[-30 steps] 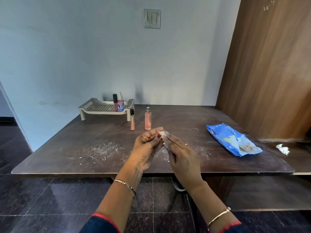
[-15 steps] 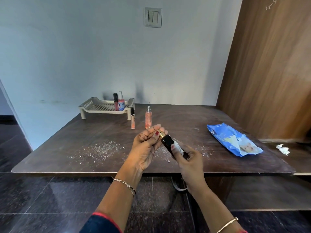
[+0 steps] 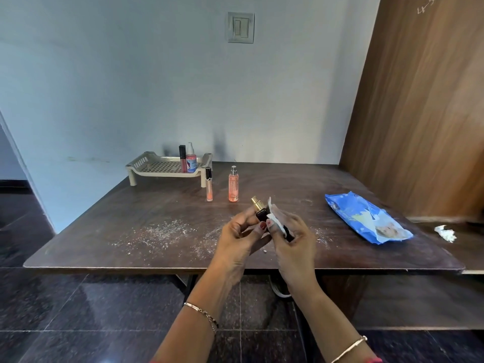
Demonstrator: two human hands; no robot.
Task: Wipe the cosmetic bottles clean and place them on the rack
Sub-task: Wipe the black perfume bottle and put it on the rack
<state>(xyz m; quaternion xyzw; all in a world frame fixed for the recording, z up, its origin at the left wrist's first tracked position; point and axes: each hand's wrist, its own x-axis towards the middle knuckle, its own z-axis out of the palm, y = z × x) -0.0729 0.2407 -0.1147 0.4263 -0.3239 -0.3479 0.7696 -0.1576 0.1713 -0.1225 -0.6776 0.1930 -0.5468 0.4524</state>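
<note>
Left hand (image 3: 239, 233): gripping the dark bottle (image 3: 262, 215) by its upper body, thumb and curled fingers closing round it just below the gold spray top. Right hand (image 3: 297, 241): sitting at 3 o'clock of the left, almost touching it, pinching a white wipe (image 3: 275, 221) against the bottle's side, with its fingers curling under the lower end.

Bottle axis: lying tilted, with the gold top pointing to 11 o'clock and the base to 5 o'clock. The wipe is probably working along that line. Both hands are hovering over the near part of the table (image 3: 146, 205), which is carrying scattered white powder (image 3: 162, 231).

Farther off, at 11 o'clock of the hands, a pink spray bottle (image 3: 233, 186) is standing upright. Just beside it, at its 9 o'clock, a peach gloss tube (image 3: 209, 186) is standing likewise. Both are apparently awaiting wiping.

Beyond these, at 10 o'clock, the beige rack (image 3: 167, 175) is carrying a red gloss tube (image 3: 182, 159) and a labelled spray bottle (image 3: 191, 159) at its right end. The rack is lying on the left hand's side, so that hand looks the nearer for placing.

At 3 o'clock a blue wipes pack (image 3: 366, 218) is lying flat, with a crumpled tissue (image 3: 445, 233) past it.
</note>
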